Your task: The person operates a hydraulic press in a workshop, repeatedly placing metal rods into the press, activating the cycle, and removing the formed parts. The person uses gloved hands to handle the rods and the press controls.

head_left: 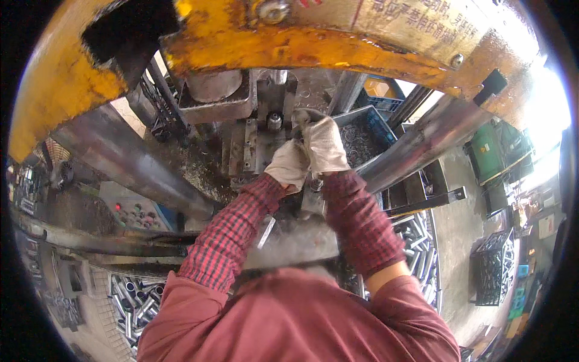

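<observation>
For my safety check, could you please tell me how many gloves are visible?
2: the left glove is on the left hand, and the right glove is on the right hand, close beside it. Others could be hidden from this view.

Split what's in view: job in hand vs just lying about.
Likely the job:
- left gloved hand and right gloved hand, grip unclear
- metal fixture beside them
- yellow machine frame
- perhaps the metal tubes, lower left

Likely just lying about:
- green boxy object, right
- dark basket of metal parts, right
</observation>
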Motion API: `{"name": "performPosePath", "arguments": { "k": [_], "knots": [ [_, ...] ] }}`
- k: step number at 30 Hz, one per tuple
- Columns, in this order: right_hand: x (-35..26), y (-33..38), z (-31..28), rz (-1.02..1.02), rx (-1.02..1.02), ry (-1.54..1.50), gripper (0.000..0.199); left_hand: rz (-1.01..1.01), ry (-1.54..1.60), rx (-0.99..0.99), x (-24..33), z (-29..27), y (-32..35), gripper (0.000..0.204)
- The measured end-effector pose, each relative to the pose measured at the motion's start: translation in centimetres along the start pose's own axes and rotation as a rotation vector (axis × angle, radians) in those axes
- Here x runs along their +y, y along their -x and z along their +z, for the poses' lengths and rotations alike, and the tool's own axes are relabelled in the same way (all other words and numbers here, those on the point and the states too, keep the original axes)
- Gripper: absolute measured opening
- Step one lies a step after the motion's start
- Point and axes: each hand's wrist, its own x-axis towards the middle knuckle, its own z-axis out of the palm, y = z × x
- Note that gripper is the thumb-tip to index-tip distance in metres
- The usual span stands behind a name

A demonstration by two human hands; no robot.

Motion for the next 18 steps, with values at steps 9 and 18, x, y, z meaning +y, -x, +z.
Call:
{"name": "performPosePath", "arguments": {
  "k": [9, 18],
  "knots": [
    [-0.3, -2.7, -3.5, 0.247, -0.373, -0.937, 0.043, -0.163, -0.004, -0.104, 6.0, -3.6, 0.2, 0.040],
    [2.1, -3.6, -3.5, 0.017, -0.382, -0.037, 0.050, 0.116, -0.310, -0.100, 6.1, -3.7, 0.7, 0.028]
  ]
}}
